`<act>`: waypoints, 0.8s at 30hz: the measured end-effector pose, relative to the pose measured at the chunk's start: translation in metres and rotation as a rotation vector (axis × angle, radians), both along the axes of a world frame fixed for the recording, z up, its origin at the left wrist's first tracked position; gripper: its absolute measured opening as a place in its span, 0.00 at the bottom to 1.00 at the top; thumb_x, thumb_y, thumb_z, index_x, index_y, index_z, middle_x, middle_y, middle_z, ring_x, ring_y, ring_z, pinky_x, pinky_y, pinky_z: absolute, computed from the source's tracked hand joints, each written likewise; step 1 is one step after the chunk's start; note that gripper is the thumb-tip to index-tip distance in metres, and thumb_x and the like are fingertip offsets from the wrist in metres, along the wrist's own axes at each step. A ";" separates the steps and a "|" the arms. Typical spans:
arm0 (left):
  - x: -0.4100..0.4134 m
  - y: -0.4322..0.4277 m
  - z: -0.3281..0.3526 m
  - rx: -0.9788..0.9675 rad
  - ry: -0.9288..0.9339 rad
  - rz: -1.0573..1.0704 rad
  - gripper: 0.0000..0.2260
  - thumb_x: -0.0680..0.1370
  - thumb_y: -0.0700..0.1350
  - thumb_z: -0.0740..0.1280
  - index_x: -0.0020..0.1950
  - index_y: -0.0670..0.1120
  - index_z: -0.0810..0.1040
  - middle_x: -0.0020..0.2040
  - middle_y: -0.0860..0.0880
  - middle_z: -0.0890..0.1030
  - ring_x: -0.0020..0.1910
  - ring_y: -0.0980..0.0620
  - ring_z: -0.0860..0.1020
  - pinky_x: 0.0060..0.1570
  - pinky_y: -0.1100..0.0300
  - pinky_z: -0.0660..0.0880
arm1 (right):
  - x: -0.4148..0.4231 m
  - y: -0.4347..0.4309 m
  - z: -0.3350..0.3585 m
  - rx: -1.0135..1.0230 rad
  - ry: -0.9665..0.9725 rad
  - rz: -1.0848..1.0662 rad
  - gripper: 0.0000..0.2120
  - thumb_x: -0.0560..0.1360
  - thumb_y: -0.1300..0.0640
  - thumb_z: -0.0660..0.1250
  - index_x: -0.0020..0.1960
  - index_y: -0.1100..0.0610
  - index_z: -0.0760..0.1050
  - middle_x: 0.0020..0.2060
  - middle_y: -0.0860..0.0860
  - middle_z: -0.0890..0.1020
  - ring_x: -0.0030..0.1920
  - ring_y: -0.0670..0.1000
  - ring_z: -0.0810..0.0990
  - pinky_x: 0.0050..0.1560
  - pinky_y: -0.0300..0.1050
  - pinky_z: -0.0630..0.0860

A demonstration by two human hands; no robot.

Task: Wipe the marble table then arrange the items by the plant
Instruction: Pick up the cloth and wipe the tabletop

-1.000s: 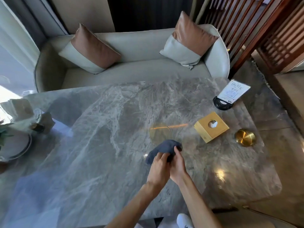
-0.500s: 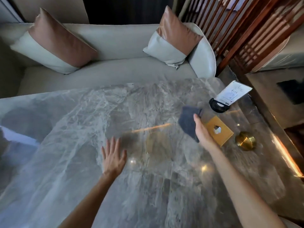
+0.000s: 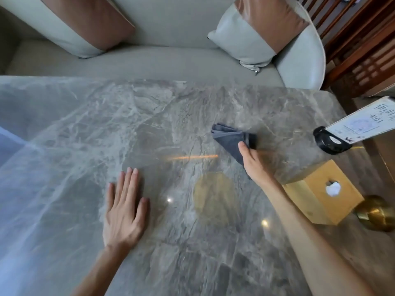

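Grey marble runs under both my arms, the counter (image 3: 70,146) veined in white and shiny with small light spots. Nearest to me, my left hand (image 3: 124,212) lies flat on the stone, palm down, its fingers spread a little and holding nothing. Farther out and to the right, my right hand (image 3: 254,162) is closed on the dark grey cloth (image 3: 232,142): the thumb pinches it from above, and the folded cloth fans out past my fingers toward the left and lies on the marble. A thin orange streak of reflected light sits on the stone between my 2 hands.

By my right forearm stands the gold tissue box (image 3: 324,197), a white tissue showing in the round hole on its top. Just beside it, at the right edge, is the round brass dish (image 3: 376,212). Beyond the box, the card stand (image 3: 330,142) has a black round base and holds a white printed card tilted up to the right; the print is too small to read.

Past the far edge of the counter is a pale sofa (image 3: 162,60) with 2 cushions, each brown and pale, one left (image 3: 85,24) and one right (image 3: 256,33). A wooden slatted screen (image 3: 363,39) fills the far right corner.
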State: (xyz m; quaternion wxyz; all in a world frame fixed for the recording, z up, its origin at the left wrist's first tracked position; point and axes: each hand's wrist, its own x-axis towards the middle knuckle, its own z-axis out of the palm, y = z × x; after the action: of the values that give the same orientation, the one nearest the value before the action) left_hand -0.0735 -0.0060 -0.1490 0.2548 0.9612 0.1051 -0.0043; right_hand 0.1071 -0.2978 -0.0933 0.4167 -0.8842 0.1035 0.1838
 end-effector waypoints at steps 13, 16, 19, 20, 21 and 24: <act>-0.003 -0.006 -0.001 0.166 0.076 -0.032 0.25 0.81 0.56 0.46 0.79 0.57 0.52 0.80 0.54 0.51 0.79 0.55 0.43 0.78 0.45 0.43 | 0.006 0.001 -0.008 0.004 0.063 0.549 0.34 0.72 0.32 0.52 0.40 0.64 0.72 0.37 0.58 0.80 0.46 0.65 0.79 0.53 0.63 0.71; -0.002 -0.006 -0.001 0.185 0.076 -0.032 0.25 0.81 0.56 0.45 0.79 0.58 0.51 0.80 0.54 0.50 0.80 0.54 0.44 0.78 0.45 0.43 | 0.003 0.000 -0.009 -0.003 0.035 0.634 0.22 0.75 0.38 0.52 0.30 0.51 0.59 0.26 0.44 0.63 0.27 0.47 0.65 0.38 0.52 0.63; -0.003 -0.006 -0.001 0.195 0.065 -0.033 0.25 0.81 0.56 0.45 0.79 0.58 0.51 0.80 0.53 0.51 0.80 0.54 0.44 0.78 0.45 0.43 | -0.009 0.006 -0.008 0.025 0.004 0.707 0.20 0.77 0.43 0.53 0.28 0.48 0.64 0.24 0.42 0.63 0.26 0.44 0.64 0.35 0.46 0.63; -0.003 -0.006 -0.001 0.194 0.062 -0.030 0.25 0.81 0.56 0.45 0.79 0.58 0.51 0.80 0.53 0.51 0.80 0.54 0.44 0.78 0.45 0.43 | -0.013 0.007 -0.008 0.028 -0.004 0.747 0.20 0.77 0.41 0.53 0.32 0.50 0.71 0.26 0.43 0.66 0.28 0.47 0.68 0.37 0.46 0.66; -0.003 -0.006 -0.001 0.192 0.060 -0.029 0.25 0.81 0.55 0.45 0.79 0.57 0.52 0.80 0.54 0.51 0.80 0.54 0.44 0.78 0.45 0.43 | -0.016 0.007 -0.009 0.033 -0.006 0.790 0.23 0.76 0.39 0.52 0.37 0.54 0.73 0.28 0.46 0.68 0.31 0.52 0.71 0.41 0.48 0.68; -0.004 -0.006 0.000 0.186 0.052 -0.032 0.24 0.81 0.55 0.45 0.79 0.58 0.52 0.80 0.54 0.52 0.80 0.55 0.45 0.78 0.45 0.43 | -0.021 0.006 -0.012 0.057 0.011 0.855 0.23 0.77 0.41 0.52 0.36 0.60 0.63 0.29 0.51 0.65 0.30 0.50 0.66 0.37 0.45 0.64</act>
State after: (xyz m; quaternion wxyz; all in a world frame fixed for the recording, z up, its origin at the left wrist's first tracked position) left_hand -0.0770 -0.0118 -0.1494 0.1615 0.9818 0.0966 -0.0237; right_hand 0.0859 -0.2920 -0.1053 0.3268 -0.8348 -0.2752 0.3474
